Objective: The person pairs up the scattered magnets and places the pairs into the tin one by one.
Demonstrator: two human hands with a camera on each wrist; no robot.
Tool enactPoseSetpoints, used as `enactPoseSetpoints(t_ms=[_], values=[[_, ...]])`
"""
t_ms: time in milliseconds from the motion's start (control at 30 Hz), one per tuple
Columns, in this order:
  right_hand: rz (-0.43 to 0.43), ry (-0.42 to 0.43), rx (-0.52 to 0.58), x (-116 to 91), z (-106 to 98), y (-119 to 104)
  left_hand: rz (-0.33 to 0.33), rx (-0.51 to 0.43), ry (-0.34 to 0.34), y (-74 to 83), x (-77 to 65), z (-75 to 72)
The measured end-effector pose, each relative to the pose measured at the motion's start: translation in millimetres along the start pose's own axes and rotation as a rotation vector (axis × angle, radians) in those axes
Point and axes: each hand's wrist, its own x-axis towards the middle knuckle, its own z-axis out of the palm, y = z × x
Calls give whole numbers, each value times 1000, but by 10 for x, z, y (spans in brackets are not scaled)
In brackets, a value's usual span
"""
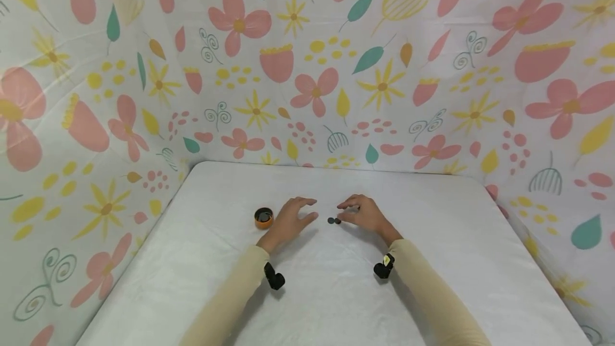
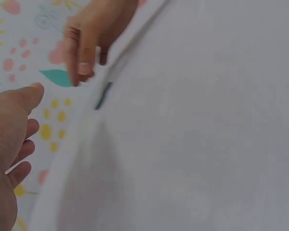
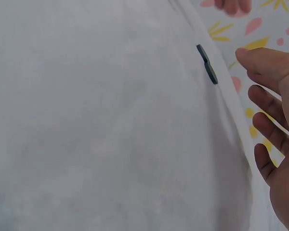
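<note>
Two small dark flat discs (image 1: 331, 220) lie edge to edge on the white-covered table, between the two hands. In the right wrist view the discs (image 3: 211, 73) appear as a thin dark pair. My left hand (image 1: 290, 221) hovers to their left, thumb and fingers spread apart with nothing between them. On the other side, my right hand (image 1: 366, 214) is closer, its thumb and forefinger apart and the fingertips right beside the discs. An orange round tub (image 1: 263, 218) with dark contents stands just left of my left hand.
A white cloth (image 1: 331, 303) covers the table. Flower-printed curtains (image 1: 317, 138) hang behind it and along both sides. Each sleeve carries a small black camera (image 1: 275, 276) at the wrist.
</note>
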Motion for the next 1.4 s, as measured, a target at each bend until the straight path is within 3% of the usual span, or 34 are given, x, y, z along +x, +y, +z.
enactPoseSetpoints(t_ms=[133,267,500,633,800,1100,1400], values=[[0,-10,14,15,9,-1,40,2,61,-16,-155,-274],[-4,-17,32,5,13,-25,47,7,122,-177,-329,-486],[-41,-37,65,-8,61,-59,-75,-85,195,-487,-609,-686],[-71,-55,26,26,114,-21,-162,-178,191,-588,-690,-708],[-47,-70,-44,39,167,62,-241,-241,175,-671,-721,-661],[-65,-95,-76,85,206,106,-239,-224,162,-763,-715,-641],[-96,-99,-34,139,254,109,-270,-188,157,-819,-747,-660]])
